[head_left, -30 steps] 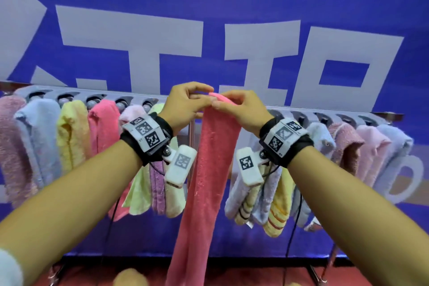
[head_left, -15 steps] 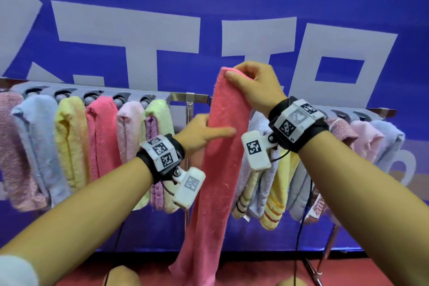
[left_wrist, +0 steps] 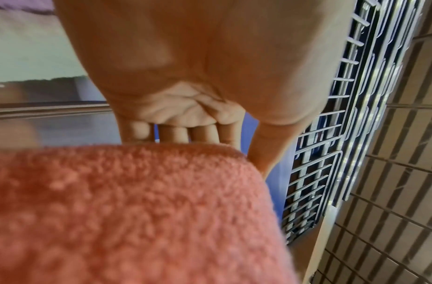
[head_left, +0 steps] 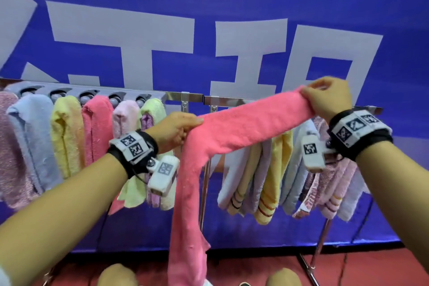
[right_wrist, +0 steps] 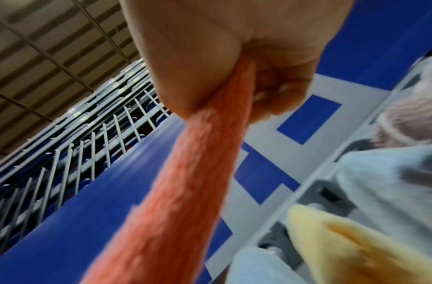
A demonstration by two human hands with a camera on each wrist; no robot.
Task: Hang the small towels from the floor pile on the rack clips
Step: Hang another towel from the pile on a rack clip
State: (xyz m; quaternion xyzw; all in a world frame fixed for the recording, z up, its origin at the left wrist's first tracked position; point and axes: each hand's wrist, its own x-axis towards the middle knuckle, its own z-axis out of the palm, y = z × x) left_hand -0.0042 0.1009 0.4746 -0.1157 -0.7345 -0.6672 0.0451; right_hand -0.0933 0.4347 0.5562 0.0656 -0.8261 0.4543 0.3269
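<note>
Pink towel (head_left: 243, 127) off the floor, held up in front of the rack (head_left: 192, 96), not yet in any clip. Right hand (head_left: 329, 97) pinches one end high at the right, fingers curled tight round the cloth in the wrist view. Left hand (head_left: 176, 132) grips the towel lower, left of centre; past that grip the rest hangs as a long tail toward the floor. Risks, as I judge them: the span between the hands is pulled taut, so a slack pinch would let the end slip; the dangling tail could drag on the floor or snag the rack's centre post (head_left: 204, 193); the right side looks crowded, so pushing in there may knock a neighbour loose. Count: one towel in hand; left clip strip (head_left: 92, 93) shows five clip housings; about seven towels hang left of the post; right group overlaps too much to count.
</note>
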